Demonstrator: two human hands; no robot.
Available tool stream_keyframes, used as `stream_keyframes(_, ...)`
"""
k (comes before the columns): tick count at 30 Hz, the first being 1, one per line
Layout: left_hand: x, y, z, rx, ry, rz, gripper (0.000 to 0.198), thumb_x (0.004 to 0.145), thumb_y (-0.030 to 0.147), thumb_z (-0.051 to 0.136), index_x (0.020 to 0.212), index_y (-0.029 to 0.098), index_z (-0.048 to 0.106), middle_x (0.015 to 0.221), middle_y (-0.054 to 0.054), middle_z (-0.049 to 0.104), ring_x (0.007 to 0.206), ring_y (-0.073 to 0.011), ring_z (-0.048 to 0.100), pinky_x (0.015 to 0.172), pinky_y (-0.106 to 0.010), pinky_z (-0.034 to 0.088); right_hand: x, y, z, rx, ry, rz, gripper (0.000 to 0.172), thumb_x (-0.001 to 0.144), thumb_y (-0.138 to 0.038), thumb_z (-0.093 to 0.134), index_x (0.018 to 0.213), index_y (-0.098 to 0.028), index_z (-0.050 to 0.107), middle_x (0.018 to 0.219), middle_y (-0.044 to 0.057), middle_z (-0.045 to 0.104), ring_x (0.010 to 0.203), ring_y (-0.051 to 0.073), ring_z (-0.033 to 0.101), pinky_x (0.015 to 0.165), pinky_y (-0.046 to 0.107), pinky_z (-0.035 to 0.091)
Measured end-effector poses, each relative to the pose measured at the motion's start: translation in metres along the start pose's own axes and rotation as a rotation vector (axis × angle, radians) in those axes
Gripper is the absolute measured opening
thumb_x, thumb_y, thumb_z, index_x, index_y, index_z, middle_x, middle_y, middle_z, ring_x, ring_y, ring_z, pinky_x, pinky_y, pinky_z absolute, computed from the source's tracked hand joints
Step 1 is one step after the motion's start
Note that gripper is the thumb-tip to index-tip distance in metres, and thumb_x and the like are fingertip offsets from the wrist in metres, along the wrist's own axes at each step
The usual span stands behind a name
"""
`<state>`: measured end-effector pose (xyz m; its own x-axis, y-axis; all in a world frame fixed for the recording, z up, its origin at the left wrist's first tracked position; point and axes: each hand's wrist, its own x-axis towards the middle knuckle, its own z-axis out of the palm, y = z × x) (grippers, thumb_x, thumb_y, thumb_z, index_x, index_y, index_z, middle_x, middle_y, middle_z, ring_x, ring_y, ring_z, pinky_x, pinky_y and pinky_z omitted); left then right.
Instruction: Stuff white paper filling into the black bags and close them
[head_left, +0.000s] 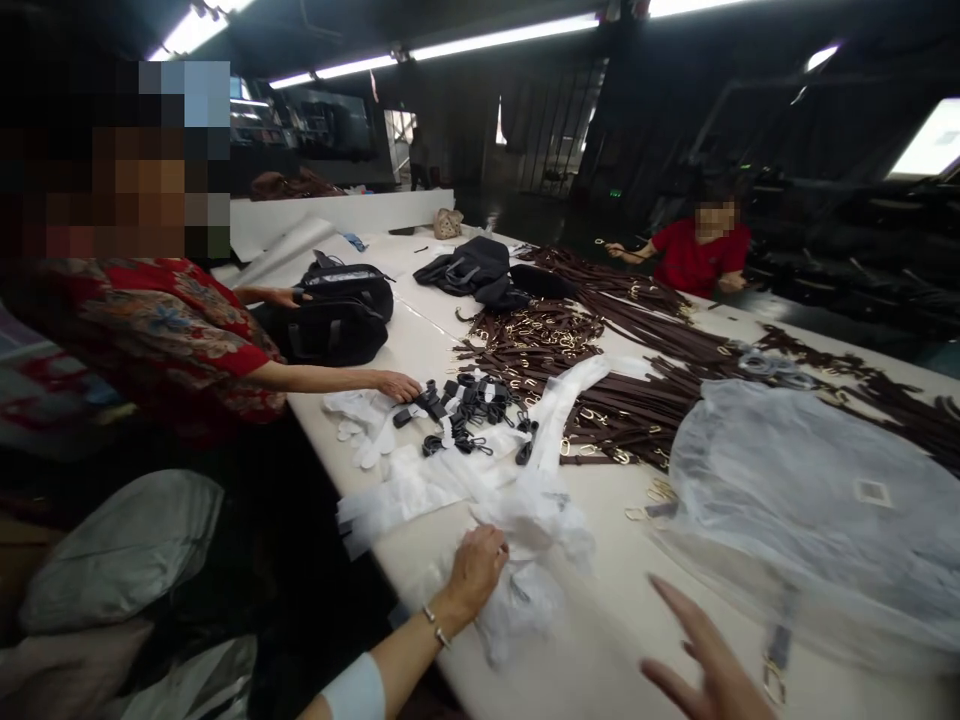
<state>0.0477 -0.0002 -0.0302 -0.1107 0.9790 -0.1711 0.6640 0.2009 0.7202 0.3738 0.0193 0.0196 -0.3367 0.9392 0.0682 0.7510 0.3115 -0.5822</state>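
My left hand (pixel 478 568), with a bracelet at its wrist, has its fingers curled into a heap of thin white plastic bags (pixel 536 510) near the table's front edge. It grips part of one bag there. My right hand (pixel 705 655) is raised at the lower right, somewhat blurred, fingers apart and holding nothing. To its right lies a large translucent plastic bag (pixel 795 480), with a dark strap end and a gold clasp (pixel 775 680) below it. Beyond my left hand is a pile of black straps with clips (pixel 480 400), some wrapped in white.
Brown straps with gold hooks (pixel 622 410) cover much of the table (pixel 600 610). Black bags (pixel 341 310) lie farther back. At the left a co-worker's hand (pixel 397 386) reaches to the black straps; another person in red (pixel 701 250) sits across. Full sacks (pixel 124 545) stand below left.
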Motion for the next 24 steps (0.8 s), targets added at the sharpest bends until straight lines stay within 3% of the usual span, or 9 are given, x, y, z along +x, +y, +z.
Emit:
stream_keyframes(4,0.004,0.014,0.0,-0.191,-0.144,0.023,0.017,0.088,0.026,0.049,0.089,0.019,0.064,0.08,-0.004,0.068,0.079,-0.02,0.064,0.078,-0.03,0.047,0.038,-0.091,0.084,0.116,-0.341,0.035,0.098,0.061,-0.02,0.074,0.15,-0.032,0.036,0.16,0.004,0.029,0.145,0.032,0.03,0.117,0.046,0.037)
stream_keyframes(8,0.009,0.011,-0.009,-0.346,-0.269,-0.026,0.032,0.094,0.025,0.029,0.103,0.013,0.057,0.086,-0.009,0.068,0.071,-0.0173,0.062,0.063,-0.027,0.048,0.057,-0.138,0.138,0.376,-0.36,0.145,0.104,0.061,-0.018,0.066,0.155,-0.021,0.023,0.149,0.012,0.044,0.123,0.029,0.054,0.106,0.043,0.046)
stream_keyframes(10,0.008,0.003,-0.02,-0.398,-0.367,-0.005,0.029,0.091,0.023,0.035,0.107,0.013,0.057,0.096,-0.01,0.068,0.077,-0.0172,0.064,0.066,-0.026,0.049,0.053,-0.137,0.145,0.431,-0.411,0.233,0.109,0.058,-0.017,0.065,0.156,-0.022,0.017,0.144,0.012,0.05,0.108,0.027,0.061,0.096,0.04,0.05)
stream_keyframes(12,0.001,-0.008,-0.034,-0.427,-0.504,0.06,0.028,0.081,0.025,0.055,0.106,0.016,0.061,0.102,-0.006,0.069,0.086,-0.0181,0.065,0.075,-0.026,0.05,0.042,-0.126,0.143,0.396,-0.493,0.286,0.108,0.053,-0.016,0.065,0.153,-0.025,0.026,0.142,0.01,0.053,0.109,0.027,0.06,0.095,0.039,0.049)
stream_keyframes(14,-0.008,-0.021,-0.047,-0.365,-0.632,0.104,0.037,0.066,0.021,0.069,0.103,0.02,0.066,0.103,-0.002,0.071,0.092,-0.0198,0.065,0.08,-0.026,0.049,0.026,-0.115,0.139,0.294,-0.539,0.304,0.087,0.053,-0.016,0.063,0.138,-0.027,0.052,0.126,0.008,0.065,0.108,0.03,0.06,0.093,0.039,0.046)
stream_keyframes(16,-0.016,-0.034,-0.054,-0.255,-0.695,0.108,0.029,0.064,0.016,0.066,0.092,0.022,0.07,0.094,-0.001,0.072,0.086,-0.0204,0.064,0.076,-0.027,0.047,0.009,-0.107,0.138,0.217,-0.552,0.336,0.052,0.056,-0.018,0.058,0.105,-0.026,0.071,0.095,0.006,0.072,0.094,0.029,0.063,0.084,0.038,0.045)
stream_keyframes(18,-0.017,-0.043,-0.053,-0.185,-0.699,0.1,0.019,0.068,0.015,0.057,0.081,0.021,0.069,0.08,-0.001,0.071,0.077,-0.0197,0.063,0.069,-0.027,0.044,-0.002,-0.104,0.137,0.224,-0.53,0.403,0.023,0.06,-0.022,0.054,0.076,-0.023,0.07,0.073,0.004,0.069,0.078,0.026,0.062,0.073,0.035,0.042)
stream_keyframes(20,-0.01,-0.047,-0.048,-0.189,-0.665,0.107,0.013,0.073,0.018,0.053,0.077,0.02,0.066,0.075,-0.001,0.069,0.075,-0.0192,0.061,0.068,-0.027,0.041,-0.005,-0.102,0.136,0.292,-0.479,0.459,0.011,0.065,-0.028,0.052,0.063,-0.021,0.06,0.068,0.003,0.065,0.072,0.023,0.059,0.067,0.033,0.039)
stream_keyframes(24,0.026,-0.038,-0.041,-0.25,-0.514,0.081,0.018,0.084,0.032,0.047,0.074,0.021,0.056,0.069,0.001,0.059,0.071,-0.018,0.054,0.067,-0.029,0.035,0.006,-0.089,0.117,0.407,-0.264,0.596,0.031,0.076,-0.051,0.047,0.065,-0.022,0.045,0.066,0.0,0.055,0.07,0.02,0.052,0.066,0.032,0.038)
